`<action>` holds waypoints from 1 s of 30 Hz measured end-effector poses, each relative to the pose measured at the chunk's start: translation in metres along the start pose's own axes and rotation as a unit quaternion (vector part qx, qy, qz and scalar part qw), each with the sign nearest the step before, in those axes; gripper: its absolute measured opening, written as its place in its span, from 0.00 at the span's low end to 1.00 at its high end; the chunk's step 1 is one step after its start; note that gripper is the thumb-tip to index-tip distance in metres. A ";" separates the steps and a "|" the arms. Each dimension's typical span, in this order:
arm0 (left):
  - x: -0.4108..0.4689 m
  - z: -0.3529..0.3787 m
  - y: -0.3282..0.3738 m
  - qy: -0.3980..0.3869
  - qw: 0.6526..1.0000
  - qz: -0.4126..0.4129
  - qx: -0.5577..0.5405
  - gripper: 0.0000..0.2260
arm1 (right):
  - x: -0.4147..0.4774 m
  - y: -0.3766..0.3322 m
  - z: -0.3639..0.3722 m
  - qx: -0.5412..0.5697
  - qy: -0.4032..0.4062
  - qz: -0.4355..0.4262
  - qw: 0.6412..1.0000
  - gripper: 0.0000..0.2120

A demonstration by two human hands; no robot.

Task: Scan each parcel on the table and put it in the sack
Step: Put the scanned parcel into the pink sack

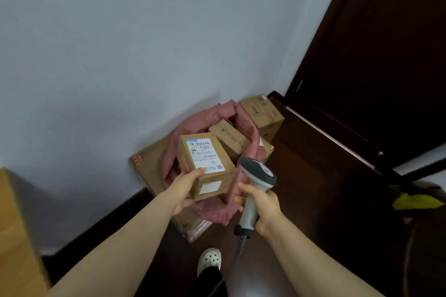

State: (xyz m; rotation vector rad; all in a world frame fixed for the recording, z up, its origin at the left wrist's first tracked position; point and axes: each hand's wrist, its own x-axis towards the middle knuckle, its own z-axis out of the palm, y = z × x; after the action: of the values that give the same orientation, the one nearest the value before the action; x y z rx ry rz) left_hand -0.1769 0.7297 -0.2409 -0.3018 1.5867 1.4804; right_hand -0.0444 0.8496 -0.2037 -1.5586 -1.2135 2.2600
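My left hand (pixel 184 190) grips a small brown cardboard parcel (pixel 205 166) with a white shipping label on top, holding it over the open mouth of the pink sack (pixel 243 113) on the floor by the wall. Another brown parcel (pixel 229 138) lies inside the sack. My right hand (pixel 261 205) grips the handle of a grey and white barcode scanner (pixel 257 176), and its fingers also touch the sack's near rim. The scanner head sits just right of the held parcel.
A larger cardboard box (pixel 263 112) stands behind the sack against the white wall. Flat cardboard (pixel 147 164) lies under the sack. A dark wooden door (pixel 376 55) is to the right, a tan surface (pixel 14 236) at the left edge, my white shoe (pixel 209 260) below.
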 end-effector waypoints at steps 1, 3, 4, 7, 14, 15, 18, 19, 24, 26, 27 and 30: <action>0.023 0.003 0.007 -0.001 1.000 -0.005 -0.004 0.18 | 0.016 -0.008 0.007 -0.001 0.006 0.002 1.000 0.05; 0.063 0.009 0.017 0.005 0.999 -0.024 -0.021 0.18 | 0.046 -0.022 0.019 -0.005 0.017 0.010 1.000 0.04; 0.079 0.012 0.021 0.004 0.999 -0.032 -0.024 0.17 | 0.060 -0.028 0.025 -0.009 0.022 0.012 1.000 0.04; 0.127 0.017 0.028 0.003 0.999 -0.043 -0.014 0.18 | 0.096 -0.039 0.038 -0.014 0.029 0.021 0.999 0.05; 0.188 0.022 0.019 0.011 0.998 -0.025 0.064 0.25 | 0.133 -0.043 0.051 -0.031 0.043 0.049 0.997 0.06; 0.189 0.023 0.020 0.009 0.997 -0.025 0.075 0.26 | 0.134 -0.044 0.052 -0.032 0.040 0.050 0.997 0.06; 0.186 0.024 0.026 -0.005 0.996 -0.033 0.080 0.25 | 0.133 -0.045 0.055 -0.043 0.033 0.046 0.998 0.06; 0.182 0.022 0.027 -0.003 0.995 -0.034 0.089 0.25 | 0.130 -0.044 0.055 -0.048 0.029 0.042 0.998 0.06; 0.121 0.005 0.040 0.043 0.987 0.005 0.158 0.18 | 0.094 -0.040 0.057 -0.060 -0.014 0.032 0.998 0.02; 0.084 -0.004 0.042 0.074 0.974 0.043 0.207 0.19 | 0.072 -0.034 0.058 -0.068 -0.049 0.027 0.996 0.06; 0.064 -0.009 0.042 0.086 0.966 0.063 0.236 0.20 | 0.058 -0.030 0.057 -0.073 -0.069 0.022 0.995 0.07; -0.006 -0.027 0.027 0.130 0.928 0.112 0.330 0.21 | 0.013 -0.009 0.049 -0.087 -0.123 0.009 0.989 0.05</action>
State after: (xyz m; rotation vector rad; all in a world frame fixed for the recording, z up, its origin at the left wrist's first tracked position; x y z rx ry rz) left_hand -0.2045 0.7103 -0.2225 0.0817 2.2919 1.0018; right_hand -0.0940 0.8366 -0.2001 -1.3771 -1.5015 2.4754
